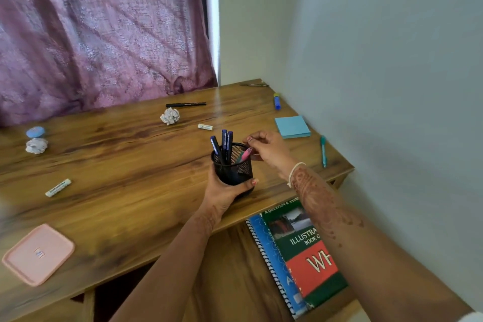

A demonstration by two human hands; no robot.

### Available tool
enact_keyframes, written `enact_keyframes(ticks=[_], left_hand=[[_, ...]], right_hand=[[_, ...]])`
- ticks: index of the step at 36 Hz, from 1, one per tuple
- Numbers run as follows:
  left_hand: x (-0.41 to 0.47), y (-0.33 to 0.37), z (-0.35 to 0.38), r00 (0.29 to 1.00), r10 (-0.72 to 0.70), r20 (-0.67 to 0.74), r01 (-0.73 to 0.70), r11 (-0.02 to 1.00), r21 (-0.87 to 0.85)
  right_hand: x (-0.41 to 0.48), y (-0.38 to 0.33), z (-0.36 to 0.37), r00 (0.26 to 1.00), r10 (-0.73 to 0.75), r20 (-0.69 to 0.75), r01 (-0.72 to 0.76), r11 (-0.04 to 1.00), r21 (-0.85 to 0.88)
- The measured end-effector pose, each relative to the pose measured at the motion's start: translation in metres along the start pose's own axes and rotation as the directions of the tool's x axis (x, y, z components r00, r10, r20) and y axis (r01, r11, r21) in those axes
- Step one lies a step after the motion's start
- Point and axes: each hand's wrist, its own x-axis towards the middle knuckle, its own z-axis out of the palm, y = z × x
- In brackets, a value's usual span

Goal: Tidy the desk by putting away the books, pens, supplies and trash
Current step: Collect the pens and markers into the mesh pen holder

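My left hand [224, 191] grips a black mesh pen holder [232, 166] standing near the desk's front edge. Three dark blue pens [224, 141] stand in it, and a pink pen [245, 154] leans against its right rim. My right hand [266, 150] hovers at that rim with curled fingers, right over the pink pen's top end. Whether it still pinches the pen is unclear. Loose on the desk [130, 165] lie a black pen [185, 105], a teal pen [323, 150], a thin pen [253, 85] at the far corner, and a blue and yellow marker [277, 101].
Two crumpled paper balls [170, 116] [36, 145], two white erasers [205, 127] [58, 187], blue sticky notes [292, 127], a blue round case [35, 132] and a pink lid [38, 253] lie about. A green book [300, 251] on a spiral notebook [264, 246] sits on the lower shelf. The wall is to the right, a curtain behind.
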Motion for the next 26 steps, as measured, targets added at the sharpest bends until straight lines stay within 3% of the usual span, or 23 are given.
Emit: enact_keyframes(ticks=[5, 8, 11, 14, 16, 20, 26], left_hand=[[0.014, -0.005, 0.015, 1.0, -0.003, 0.027, 0.001, 0.997, 0.077], [0.02, -0.004, 0.021, 1.0, -0.012, 0.015, 0.011, 0.998, 0.064], [0.022, -0.003, 0.022, 1.0, -0.007, 0.019, 0.006, 0.997, 0.083], [0.025, -0.005, 0.021, 1.0, -0.015, 0.023, 0.012, 0.994, 0.11], [0.026, -0.006, 0.02, 0.999, -0.022, 0.025, 0.019, 0.993, 0.118], [0.026, -0.005, 0.02, 0.999, -0.024, 0.032, 0.02, 0.994, 0.11], [0.027, -0.004, 0.019, 0.999, -0.021, 0.032, 0.018, 0.996, 0.088]], right_hand=[[0.003, 0.01, -0.036, 0.999, 0.023, -0.035, -0.024, 0.999, -0.03], [0.017, 0.026, -0.062, 0.971, 0.0, -0.239, -0.032, 0.991, -0.132], [0.02, 0.045, -0.09, 0.878, -0.07, -0.473, -0.128, 0.919, -0.372], [0.016, 0.065, -0.113, 0.802, -0.095, -0.59, -0.245, 0.848, -0.47], [0.019, 0.076, -0.123, 0.803, -0.09, -0.59, -0.299, 0.795, -0.528], [0.031, 0.091, -0.131, 0.875, -0.081, -0.477, -0.308, 0.666, -0.679], [0.041, 0.093, -0.129, 0.926, -0.104, -0.364, -0.309, 0.346, -0.886]])
